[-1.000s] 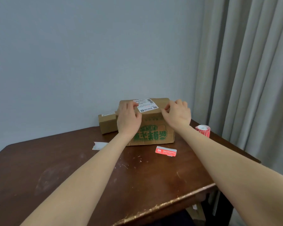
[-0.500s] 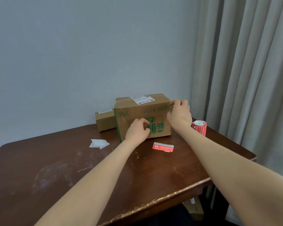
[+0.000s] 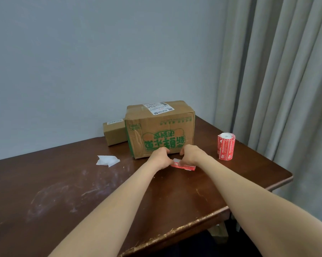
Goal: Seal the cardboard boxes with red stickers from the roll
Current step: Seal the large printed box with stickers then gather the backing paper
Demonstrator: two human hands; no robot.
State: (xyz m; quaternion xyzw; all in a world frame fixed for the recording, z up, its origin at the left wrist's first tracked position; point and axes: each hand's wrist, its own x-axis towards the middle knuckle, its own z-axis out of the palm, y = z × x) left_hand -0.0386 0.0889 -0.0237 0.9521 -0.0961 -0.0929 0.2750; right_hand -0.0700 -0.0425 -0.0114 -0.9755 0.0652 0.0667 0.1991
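Your left hand (image 3: 159, 158) and right hand (image 3: 193, 154) pinch the red rectangular paper sticker (image 3: 186, 166) by the brown cardboard box (image 3: 160, 129), likely peeling its backing.

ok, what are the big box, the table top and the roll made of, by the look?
Big box: brown cardboard, matte, with creased edges and green print.
Table: dark wood or veneer, semi-gloss, scuffed, front edge chipped pale.
Roll: red printed stickers, probably coated paper, wound on a white core.
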